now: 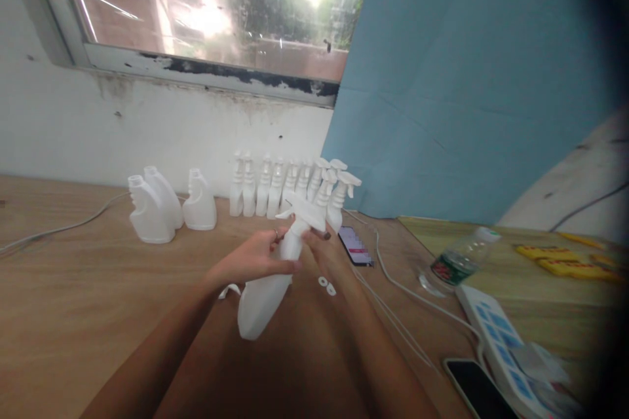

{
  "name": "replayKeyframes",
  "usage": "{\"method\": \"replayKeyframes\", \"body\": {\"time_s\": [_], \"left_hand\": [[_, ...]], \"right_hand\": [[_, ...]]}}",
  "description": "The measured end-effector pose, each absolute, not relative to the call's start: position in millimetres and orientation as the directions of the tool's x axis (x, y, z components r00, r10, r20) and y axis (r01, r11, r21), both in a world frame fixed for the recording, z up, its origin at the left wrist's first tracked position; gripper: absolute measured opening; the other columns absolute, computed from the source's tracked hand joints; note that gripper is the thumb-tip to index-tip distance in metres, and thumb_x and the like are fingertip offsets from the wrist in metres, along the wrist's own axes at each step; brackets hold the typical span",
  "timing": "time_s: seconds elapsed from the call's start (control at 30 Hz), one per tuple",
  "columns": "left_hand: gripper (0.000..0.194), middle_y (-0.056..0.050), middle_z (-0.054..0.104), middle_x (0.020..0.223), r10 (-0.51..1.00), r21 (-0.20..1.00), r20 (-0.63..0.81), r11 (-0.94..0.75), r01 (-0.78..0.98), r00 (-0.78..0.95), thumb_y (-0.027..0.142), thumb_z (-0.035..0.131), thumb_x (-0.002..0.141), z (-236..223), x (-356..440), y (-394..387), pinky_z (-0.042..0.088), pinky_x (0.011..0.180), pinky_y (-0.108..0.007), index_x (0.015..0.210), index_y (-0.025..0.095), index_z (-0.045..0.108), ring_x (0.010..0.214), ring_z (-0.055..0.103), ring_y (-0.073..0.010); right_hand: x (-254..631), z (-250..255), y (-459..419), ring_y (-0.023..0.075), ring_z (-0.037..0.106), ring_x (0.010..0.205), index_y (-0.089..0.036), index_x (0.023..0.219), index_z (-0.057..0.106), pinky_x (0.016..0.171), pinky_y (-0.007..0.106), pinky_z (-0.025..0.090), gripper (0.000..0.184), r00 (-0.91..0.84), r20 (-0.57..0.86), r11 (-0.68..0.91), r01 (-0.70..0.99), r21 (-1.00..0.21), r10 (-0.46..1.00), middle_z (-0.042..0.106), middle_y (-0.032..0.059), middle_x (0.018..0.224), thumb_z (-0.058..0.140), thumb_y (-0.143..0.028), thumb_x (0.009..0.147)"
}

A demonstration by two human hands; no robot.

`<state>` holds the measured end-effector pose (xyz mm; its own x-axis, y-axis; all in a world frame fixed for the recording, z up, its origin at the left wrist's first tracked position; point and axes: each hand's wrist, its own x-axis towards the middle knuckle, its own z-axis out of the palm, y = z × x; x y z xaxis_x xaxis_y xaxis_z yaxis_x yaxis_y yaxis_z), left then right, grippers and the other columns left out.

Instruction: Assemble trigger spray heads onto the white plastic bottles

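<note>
A white spray bottle (268, 298) is tilted in front of me, its trigger head (305, 211) at the upper end of the neck. My left hand (258, 255) is closed around the bottle's neck, thumb across the front. My right hand (322, 242) grips the trigger head from behind and the right; part of its fingers is hidden by the head. Just right of the bottle, two small white rings (327, 285) lie on the table. A loose white trigger piece (229, 291) lies partly behind the bottle on the left.
Several white spray bottles with heads (278, 183) stand in a row by the wall. Three bottles without heads (152, 216) are further left. A phone (354, 245), cables, a clear drink bottle (455, 265), a power strip (501, 340) and another phone (476, 389) occupy the right.
</note>
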<state>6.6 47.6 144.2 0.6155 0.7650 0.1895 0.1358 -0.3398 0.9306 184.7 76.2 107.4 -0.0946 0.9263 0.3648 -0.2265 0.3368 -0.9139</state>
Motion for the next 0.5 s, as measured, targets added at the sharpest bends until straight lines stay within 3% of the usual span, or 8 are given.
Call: {"method": "replayKeyframes", "body": {"time_s": [0.13, 0.23, 0.33, 0.5], "left_hand": [[0.047, -0.007, 0.062, 0.113, 0.764, 0.918, 0.203, -0.366, 0.151, 0.613, 0.034, 0.071, 0.075, 138, 5, 52, 0.046, 0.089, -0.034, 0.117, 0.018, 0.059, 0.103, 0.059, -0.0236], [0.048, -0.009, 0.061, 0.114, 0.785, 0.928, 0.202, -0.345, 0.142, 0.586, 0.036, 0.074, 0.071, 133, 3, 58, 0.048, 0.087, -0.034, 0.113, 0.017, 0.060, 0.101, 0.059, -0.0236], [0.051, -0.008, 0.064, 0.104, 0.779, 0.969, 0.151, -0.239, 0.065, 0.608, 0.034, 0.076, 0.071, 131, 0, 61, 0.048, 0.085, -0.035, 0.115, 0.016, 0.059, 0.095, 0.062, -0.0220], [0.047, -0.009, 0.066, 0.106, 0.704, 0.996, 0.088, -0.056, -0.068, 0.704, 0.029, 0.077, 0.071, 134, -1, 61, 0.046, 0.087, -0.034, 0.113, 0.014, 0.061, 0.096, 0.063, -0.0216]], "right_hand": [[180, 114, 71, 0.0202, 0.061, 0.074, -0.023, 0.092, 0.066, 0.067, 0.031, 0.052, 0.033, -0.074, 0.339, 0.320, -0.191, -0.928, 0.938, 0.066, 0.0008, 0.079, 0.076, -0.033, 0.063], [180, 118, 68, 0.0225, 0.062, 0.080, -0.021, 0.091, 0.067, 0.074, 0.035, 0.052, 0.030, -0.113, 0.331, 0.291, -0.273, -0.917, 0.937, 0.067, 0.0035, 0.084, 0.074, -0.034, 0.065], [181, 120, 67, 0.0231, 0.062, 0.082, -0.021, 0.096, 0.066, 0.074, 0.035, 0.052, 0.034, -0.156, 0.321, 0.253, -0.344, -0.904, 0.934, 0.067, 0.0053, 0.088, 0.074, -0.034, 0.066], [181, 123, 64, 0.0192, 0.059, 0.075, -0.022, 0.095, 0.064, 0.067, 0.029, 0.050, 0.034, -0.128, 0.316, 0.270, -0.290, -0.918, 0.940, 0.064, 0.0016, 0.083, 0.077, -0.030, 0.065]]}}
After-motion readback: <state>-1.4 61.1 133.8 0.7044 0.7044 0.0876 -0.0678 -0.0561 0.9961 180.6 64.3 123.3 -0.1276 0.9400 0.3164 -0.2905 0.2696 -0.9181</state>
